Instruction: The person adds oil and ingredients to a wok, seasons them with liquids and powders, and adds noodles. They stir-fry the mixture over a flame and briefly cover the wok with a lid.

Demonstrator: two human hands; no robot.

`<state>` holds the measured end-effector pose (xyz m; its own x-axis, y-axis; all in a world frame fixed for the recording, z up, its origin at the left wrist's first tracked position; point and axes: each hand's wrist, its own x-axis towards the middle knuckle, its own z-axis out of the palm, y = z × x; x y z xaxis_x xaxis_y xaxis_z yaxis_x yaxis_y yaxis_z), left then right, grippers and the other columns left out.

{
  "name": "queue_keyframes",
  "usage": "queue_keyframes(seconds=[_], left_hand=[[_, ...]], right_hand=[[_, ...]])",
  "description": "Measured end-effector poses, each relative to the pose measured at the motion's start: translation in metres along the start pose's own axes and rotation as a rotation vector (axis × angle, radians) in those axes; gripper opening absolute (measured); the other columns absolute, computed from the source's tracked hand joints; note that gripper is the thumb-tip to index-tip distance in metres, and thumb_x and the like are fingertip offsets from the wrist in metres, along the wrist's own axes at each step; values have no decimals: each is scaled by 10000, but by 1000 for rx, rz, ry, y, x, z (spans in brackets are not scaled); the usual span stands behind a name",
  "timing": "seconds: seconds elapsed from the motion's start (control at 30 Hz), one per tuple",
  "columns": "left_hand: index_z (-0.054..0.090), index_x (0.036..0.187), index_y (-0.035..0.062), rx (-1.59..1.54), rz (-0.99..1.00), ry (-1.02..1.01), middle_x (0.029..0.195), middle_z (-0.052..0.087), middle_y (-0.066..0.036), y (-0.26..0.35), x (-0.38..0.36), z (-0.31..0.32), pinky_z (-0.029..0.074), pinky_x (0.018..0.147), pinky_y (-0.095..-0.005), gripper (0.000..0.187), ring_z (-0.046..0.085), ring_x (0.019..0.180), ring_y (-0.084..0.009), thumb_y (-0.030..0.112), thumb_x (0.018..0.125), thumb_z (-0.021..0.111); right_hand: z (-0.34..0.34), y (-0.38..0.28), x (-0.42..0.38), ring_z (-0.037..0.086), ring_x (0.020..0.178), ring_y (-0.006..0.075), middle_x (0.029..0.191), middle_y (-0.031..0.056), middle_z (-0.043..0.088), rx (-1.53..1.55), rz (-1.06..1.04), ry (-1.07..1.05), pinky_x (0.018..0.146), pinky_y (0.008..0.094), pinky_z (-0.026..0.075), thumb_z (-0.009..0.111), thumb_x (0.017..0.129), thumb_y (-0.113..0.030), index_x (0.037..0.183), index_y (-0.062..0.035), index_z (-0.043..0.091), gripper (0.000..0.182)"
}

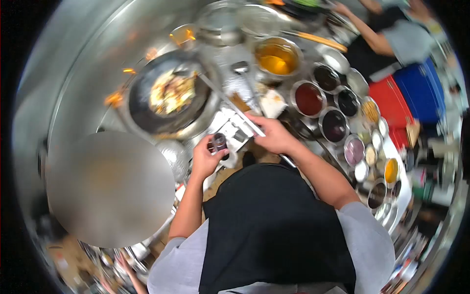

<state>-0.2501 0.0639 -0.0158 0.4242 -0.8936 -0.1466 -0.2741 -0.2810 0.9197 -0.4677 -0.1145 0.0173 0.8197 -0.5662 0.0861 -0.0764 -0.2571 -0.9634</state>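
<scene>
The curved wall is bare metal with a soft, smooth sheen, and the worktop is shinier metal. The wok looks like dark metal, dull to faintly glossy; the utensil shaft is bright, smooth metal. A long handle appears wooden. The red sauce is glossy in its metal bowl. The apron is matt black cloth — the sleeve, soft grey cloth. The red box looks like smooth plastic.
</scene>
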Motion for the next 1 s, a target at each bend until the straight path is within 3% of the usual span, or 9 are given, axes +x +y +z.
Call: queue_keyframes(seconds=[0.07, 0.13, 0.2, 0.33, 0.43, 0.5, 0.67, 0.73, 1.0], left_hand=[[658, 1220, 0, 32, 47, -88, 1022, 771, -91, 17, 23, 25, 586, 848, -343, 511, 734, 937, -166, 70, 788, 921], [646, 1246, -15, 104, 73, -202, 1090, 757, -118, 35, 52, 52, 593, 909, -367, 528, 753, 1007, -219, 48, 791, 906], [635, 1241, -17, -7, 72, -290, 1076, 746, -102, 69, 74, 88, 589, 892, -342, 508, 735, 986, -190, 18, 806, 894], [637, 1221, -2, -147, 163, -458, 1063, 718, -65, 110, 114, 183, 559, 904, -311, 458, 685, 975, -148, 21, 834, 881], [611, 1281, -2, -103, 436, -472, 1100, 720, -93, 165, 134, 276, 553, 908, -331, 540, 685, 971, -183, 127, 851, 910], [633, 1260, 2, -399, 407, -618, 1141, 695, -72, 186, 159, 355, 540, 928, -316, 497, 657, 1009, -159, 103, 850, 896], [666, 1191, -23, -204, 630, -707, 1047, 744, -111, 257, 196, 527, 566, 900, -351, 498, 711, 957, -204, 162, 808, 924], [695, 1139, -18, 136, 935, -560, 1036, 760, -149, 259, 218, 581, 574, 901, -390, 487, 741, 960, -278, 197, 775, 937], [739, 1251, 125, 735, 820, -762, 1151, 784, -146, 239, 240, 671, 531, 984, -490, 626, 736, 1084, -349, 404, 723, 928]], right_hand=[[-14, 3, -16, 648, 1218, 179, 1405, 173, 679, 237, 134, -15, 1038, 344, 532, 596, 953, 62, 1551, 8, 521, 605], [-42, -54, -44, 645, 745, 95, 1249, 118, 676, 568, 363, 49, 657, 259, 550, 578, 872, 101, 1648, -30, 400, 807], [-65, -47, -86, 501, 568, 55, 1096, 98, 630, 787, 317, 91, 485, 234, 411, 570, 856, 112, 1669, -50, 352, 858], [-101, -47, -204, 506, 591, 75, 1077, 110, 573, 1268, 81, 312, 484, 223, 443, 635, 853, 53, 1687, -51, 287, 910], [-113, -66, -292, 503, 594, 64, 1087, 135, 580, 1291, -34, 552, 465, 207, 432, 687, 905, -30, 1703, -58, 238, 917], [-110, -73, -340, 491, 582, 69, 1098, 150, 580, 1282, -82, 730, 459, 212, 431, 690, 919, -53, 1713, -69, 211, 927], [-107, -59, -414, 476, 557, 107, 1135, 163, 586, 1238, -180, 1017, 431, 260, 429, 691, 923, -59, 1717, -94, 207, 931], [-112, -48, -431, 478, 558, 104, 1130, 165, 591, 1182, -247, 1119, 428, 255, 424, 684, 928, -58, 1714, -99, 222, 913], [-150, -36, -455, 478, 546, 91, 1121, 146, 611, 1200, -199, 1265, 426, 236, 413, 713, 899, -95, 1697, -82, 271, 913]])
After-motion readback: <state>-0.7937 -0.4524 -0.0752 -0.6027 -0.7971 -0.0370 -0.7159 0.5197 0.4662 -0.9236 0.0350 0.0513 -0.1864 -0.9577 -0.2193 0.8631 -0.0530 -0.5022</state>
